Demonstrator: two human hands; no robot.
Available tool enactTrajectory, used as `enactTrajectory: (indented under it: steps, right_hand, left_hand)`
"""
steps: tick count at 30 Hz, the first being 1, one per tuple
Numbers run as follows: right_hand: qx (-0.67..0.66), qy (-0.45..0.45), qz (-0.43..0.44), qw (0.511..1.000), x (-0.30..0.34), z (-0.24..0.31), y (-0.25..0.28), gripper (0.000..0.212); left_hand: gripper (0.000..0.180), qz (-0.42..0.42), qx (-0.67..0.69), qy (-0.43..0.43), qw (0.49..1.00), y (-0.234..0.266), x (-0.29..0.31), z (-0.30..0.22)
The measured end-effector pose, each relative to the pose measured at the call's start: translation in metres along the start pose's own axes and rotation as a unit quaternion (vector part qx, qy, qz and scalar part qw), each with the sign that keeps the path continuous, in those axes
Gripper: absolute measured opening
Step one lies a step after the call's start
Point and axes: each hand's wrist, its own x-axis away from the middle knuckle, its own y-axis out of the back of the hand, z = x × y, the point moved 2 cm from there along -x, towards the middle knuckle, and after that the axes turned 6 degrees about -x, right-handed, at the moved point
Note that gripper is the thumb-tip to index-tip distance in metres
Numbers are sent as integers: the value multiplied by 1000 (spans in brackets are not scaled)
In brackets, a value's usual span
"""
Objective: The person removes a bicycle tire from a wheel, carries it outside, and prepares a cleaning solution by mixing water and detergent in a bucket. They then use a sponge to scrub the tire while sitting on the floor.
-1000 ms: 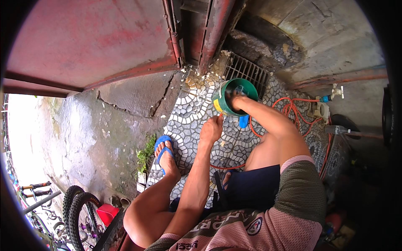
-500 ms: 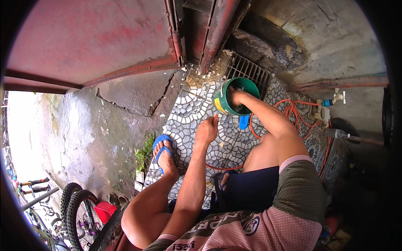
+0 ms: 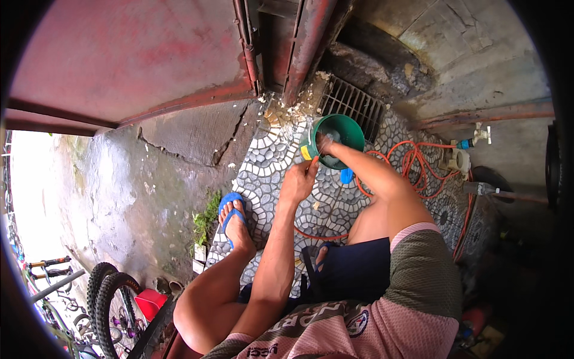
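A green bucket [image 3: 348,157] with a yellow label stands on the pebble-patterned floor, water inside it. My right hand [image 3: 324,143] reaches into the bucket at its left inner side; the fingers are blurred and partly hidden. Close to the bucket's near-left rim is my left hand [image 3: 300,179], its fingers curled in and the thumb and index finger close together at the rim. Whatever they pinch is too small to make out. White streaks of splashed water show on the floor left of the bucket.
Behind the bucket lies a metal drain grate [image 3: 354,107]. An orange hose [image 3: 412,161] coils at the right, below a tap [image 3: 478,135]. A blue object [image 3: 347,176] lies beside the bucket. A red metal gate [image 3: 137,54] stands far left, bicycle wheels [image 3: 110,311] near left.
My right hand has moved left inside the bucket, and water now splashes out on that side. The bucket sits slightly further left. My left hand has come up to its rim.
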Motion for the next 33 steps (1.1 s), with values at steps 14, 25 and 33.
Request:
enactTrajectory:
  steps: [14,25,33]
  right_hand:
    - [254,-88,227,936,16,128,-35,52]
    - [388,-68,153,907,21,87,-16,42]
    - [361,20,309,880,-23,83,-52,39]
  left_hand:
    - [49,-135,-111,82,981,9,12,24]
    - [77,-148,-148,50,977,5,20,-12]
    - [44,-166,-153,40,973,-7,17,-1]
